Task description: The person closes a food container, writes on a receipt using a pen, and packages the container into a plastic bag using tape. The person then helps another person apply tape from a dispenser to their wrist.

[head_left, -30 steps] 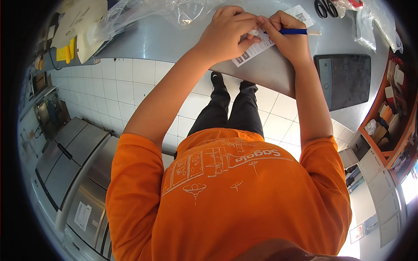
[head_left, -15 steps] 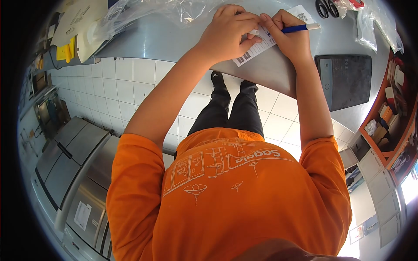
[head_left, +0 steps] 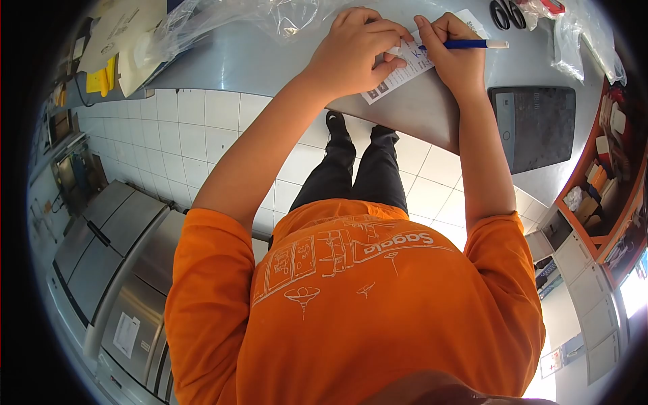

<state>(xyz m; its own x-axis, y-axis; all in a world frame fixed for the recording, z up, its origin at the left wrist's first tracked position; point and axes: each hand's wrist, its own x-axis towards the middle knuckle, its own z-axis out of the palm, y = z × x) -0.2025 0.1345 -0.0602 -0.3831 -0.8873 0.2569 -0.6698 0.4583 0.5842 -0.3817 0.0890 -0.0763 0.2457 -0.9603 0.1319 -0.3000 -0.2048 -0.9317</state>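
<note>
My right hand (head_left: 455, 57) grips a blue marker (head_left: 469, 44), its tip on a white printed paper label (head_left: 405, 73) where blue handwriting shows. A small white piece (head_left: 393, 50), perhaps the marker's cap, sticks out between the thumb and fingers of my left hand (head_left: 361, 50). That hand rests over the label's left part, its fingers curled. The label lies aslant on the metal table (head_left: 270, 64), near the front edge, and its upper right end passes behind my right hand.
Black scissors (head_left: 506, 13) lie at the upper right beside clear plastic bags (head_left: 570, 47). A dark tablet-like device (head_left: 533, 127) is right of my right forearm. Clear plastic sheeting (head_left: 223, 20) and a yellow object (head_left: 101, 81) are at the upper left.
My right hand has shifted slightly right with the marker, away from my left fingers, and more blue writing shows on the label. My left hand has barely moved.
</note>
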